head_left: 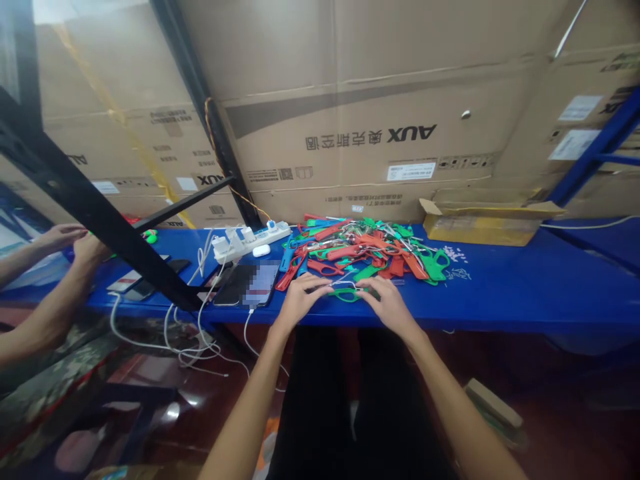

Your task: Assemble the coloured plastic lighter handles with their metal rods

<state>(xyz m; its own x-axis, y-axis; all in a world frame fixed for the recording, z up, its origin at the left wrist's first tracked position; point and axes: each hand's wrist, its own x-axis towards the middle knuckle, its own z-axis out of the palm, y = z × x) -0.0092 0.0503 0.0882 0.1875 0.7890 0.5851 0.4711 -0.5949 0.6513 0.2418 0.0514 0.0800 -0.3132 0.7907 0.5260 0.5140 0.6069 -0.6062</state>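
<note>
At the table's front edge, my left hand (305, 295) and my right hand (386, 301) face each other with fingertips pinched. Between them is a green plastic piece (346, 297) with a loop-shaped part, and a thin white strip (344, 284) runs just above it. Both hands' fingertips meet the ends of these parts; the exact grip is too small to make out. Right behind my hands lies a heap of red, green and blue plastic gun-shaped pieces (345, 252) with finger loops, some with metal rods.
An opened cardboard box (483, 223) stands back right, near small pale bits (455, 253). Left are a power strip (255, 241), phones (243, 285) and hanging white cables (170, 333). A black shelf post (110, 183) slants before a co-worker's hands (75, 243). Large cartons (360, 133) wall the back.
</note>
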